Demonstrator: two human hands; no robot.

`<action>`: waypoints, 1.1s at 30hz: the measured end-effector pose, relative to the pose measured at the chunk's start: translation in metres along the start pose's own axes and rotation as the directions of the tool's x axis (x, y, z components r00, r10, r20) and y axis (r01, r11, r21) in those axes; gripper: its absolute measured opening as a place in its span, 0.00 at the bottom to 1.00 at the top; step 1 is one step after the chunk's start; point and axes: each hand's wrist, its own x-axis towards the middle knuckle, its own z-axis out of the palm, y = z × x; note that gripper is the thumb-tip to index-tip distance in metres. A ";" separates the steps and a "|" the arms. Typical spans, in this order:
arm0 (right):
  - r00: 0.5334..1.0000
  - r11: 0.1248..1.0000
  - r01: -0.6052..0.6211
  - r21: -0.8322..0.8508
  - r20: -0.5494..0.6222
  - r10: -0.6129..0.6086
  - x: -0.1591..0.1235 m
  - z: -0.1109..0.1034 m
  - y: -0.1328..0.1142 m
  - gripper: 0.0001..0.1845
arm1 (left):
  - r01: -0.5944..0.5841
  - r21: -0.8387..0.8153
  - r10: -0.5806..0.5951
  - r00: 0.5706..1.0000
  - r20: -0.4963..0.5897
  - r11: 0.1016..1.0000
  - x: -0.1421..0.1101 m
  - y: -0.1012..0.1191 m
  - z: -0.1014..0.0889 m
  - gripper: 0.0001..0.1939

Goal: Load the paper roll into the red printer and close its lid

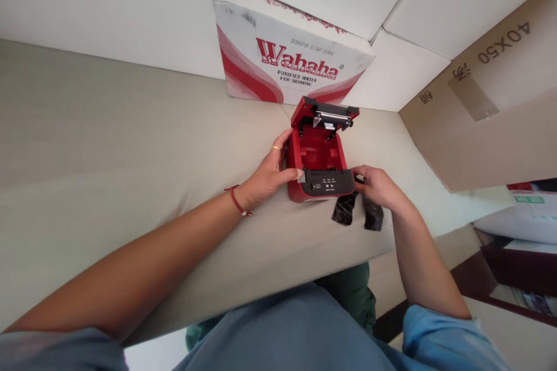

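Lid [327, 108] already up on the printer [319, 156]. My left hand [266, 178] holds its side; right hand [379, 184] curled by black wrap [343, 210], can't tell its grip.

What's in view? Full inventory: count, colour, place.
red device: 1, red and black, lid open, between the hands
crinkled pieces: 2 visible, black, by its near right corner
Wahaha carton: 1, white and red, behind it
white blocks: several, white, along the back
brown carton: 1, brown, right
table: 1, grey-green, underneath
shelf: 1, dark red, right edge; contents unclear
bag-like item: 1, white, above shelf
fabric: dark green, bottom
ring: 1, gold, left hand
bracelet: 1, red, left wrist
shirt: 1, blue, bottom
left hand: 1, bare, device's left side
right hand: 1, bare, its right corner
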 end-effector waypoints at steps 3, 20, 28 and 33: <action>0.986 0.997 0.079 0.014 0.146 -0.080 -0.026 -0.045 -0.008 0.17 | 0.010 0.015 -0.010 1.000 0.001 1.000 -0.001 0.003 0.001 0.57; 0.970 0.831 0.180 -0.526 -0.044 -0.238 0.031 -0.010 -0.142 0.14 | 0.068 0.031 -0.068 0.997 -0.021 0.997 -0.002 0.012 0.003 0.57; 0.935 0.831 0.297 -0.471 -0.031 -0.352 0.040 -0.006 -0.138 0.14 | 0.049 0.043 -0.048 0.999 -0.013 0.998 -0.001 0.011 0.001 0.57; 0.925 0.836 0.328 -0.441 -0.028 -0.378 0.049 -0.002 -0.132 0.15 | 0.014 0.059 -0.015 1.000 0.007 0.998 0.000 0.006 -0.002 0.56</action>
